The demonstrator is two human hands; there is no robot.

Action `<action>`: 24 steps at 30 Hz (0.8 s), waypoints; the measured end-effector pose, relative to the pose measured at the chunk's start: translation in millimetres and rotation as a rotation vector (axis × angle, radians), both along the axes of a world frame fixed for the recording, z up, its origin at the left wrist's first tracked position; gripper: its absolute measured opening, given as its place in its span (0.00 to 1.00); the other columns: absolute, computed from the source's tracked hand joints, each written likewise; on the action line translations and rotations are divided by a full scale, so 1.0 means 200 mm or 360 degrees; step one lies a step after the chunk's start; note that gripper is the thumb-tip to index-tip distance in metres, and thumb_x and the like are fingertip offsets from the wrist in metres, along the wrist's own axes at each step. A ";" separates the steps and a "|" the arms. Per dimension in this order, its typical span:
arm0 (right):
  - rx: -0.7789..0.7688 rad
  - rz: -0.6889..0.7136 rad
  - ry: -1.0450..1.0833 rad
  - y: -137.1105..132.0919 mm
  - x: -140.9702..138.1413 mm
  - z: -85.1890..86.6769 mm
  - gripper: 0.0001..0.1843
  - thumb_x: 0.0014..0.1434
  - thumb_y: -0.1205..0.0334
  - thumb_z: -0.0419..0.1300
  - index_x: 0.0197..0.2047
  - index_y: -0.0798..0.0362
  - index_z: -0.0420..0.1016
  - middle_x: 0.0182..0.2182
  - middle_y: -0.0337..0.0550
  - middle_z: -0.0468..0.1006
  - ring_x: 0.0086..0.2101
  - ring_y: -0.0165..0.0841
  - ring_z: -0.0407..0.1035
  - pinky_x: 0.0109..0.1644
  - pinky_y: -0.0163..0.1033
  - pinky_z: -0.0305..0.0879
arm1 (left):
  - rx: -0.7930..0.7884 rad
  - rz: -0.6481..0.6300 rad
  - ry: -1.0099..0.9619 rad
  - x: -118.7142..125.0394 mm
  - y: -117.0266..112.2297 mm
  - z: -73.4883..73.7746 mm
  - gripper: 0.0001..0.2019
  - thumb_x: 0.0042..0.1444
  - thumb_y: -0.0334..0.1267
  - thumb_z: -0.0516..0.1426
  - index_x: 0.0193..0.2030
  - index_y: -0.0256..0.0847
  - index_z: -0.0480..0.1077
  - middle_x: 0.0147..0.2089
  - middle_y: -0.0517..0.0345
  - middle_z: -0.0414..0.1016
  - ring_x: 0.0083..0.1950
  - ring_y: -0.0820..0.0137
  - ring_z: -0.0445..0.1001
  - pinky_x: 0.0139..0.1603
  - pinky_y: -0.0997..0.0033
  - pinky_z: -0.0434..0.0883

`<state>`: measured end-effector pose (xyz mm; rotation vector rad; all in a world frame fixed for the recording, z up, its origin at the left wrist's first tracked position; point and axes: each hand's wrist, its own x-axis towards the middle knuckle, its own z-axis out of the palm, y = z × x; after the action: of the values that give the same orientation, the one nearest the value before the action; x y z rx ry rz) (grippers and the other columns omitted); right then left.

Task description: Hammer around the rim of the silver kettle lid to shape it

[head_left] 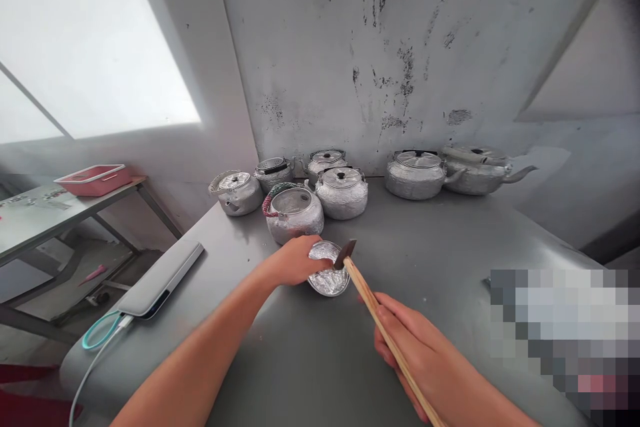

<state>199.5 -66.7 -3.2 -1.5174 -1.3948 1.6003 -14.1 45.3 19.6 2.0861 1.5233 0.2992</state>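
Observation:
My right hand is wrapped round the wooden handle of a hammer. Its dark, flat metal head is against or just over a round, dented silvery metal lid; I cannot tell whether they touch. On the left side of the lid, my left hand grips its edge, thumb on the face and the other fingers mostly hidden. Directly behind that hand stands an aluminium kettle with a red and green wrapped handle and an uncovered top.
More dented kettles line the back of the grey table, with two at the right. At left lies a pale power bank with a white cable. A pink basket sits on a side table. The right edge is blurred out.

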 end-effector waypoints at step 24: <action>0.0191 0.0108 -0.0214 -0.02 0.02 -0.06 0.23 0.72 0.42 0.37 0.35 0.46 0.60 0.26 0.29 0.56 0.18 0.24 0.46 0.17 0.31 0.50 | -0.0031 0.0067 0.0114 0.00 -0.01 0.01 0.17 0.57 0.52 0.57 0.44 0.42 0.72 0.50 0.51 0.79 0.50 0.57 0.77 0.42 0.69 0.70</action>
<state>203.6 -71.3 -14.7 -1.5459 -1.6016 1.4481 -13.7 43.0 21.0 2.0720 1.6072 0.2266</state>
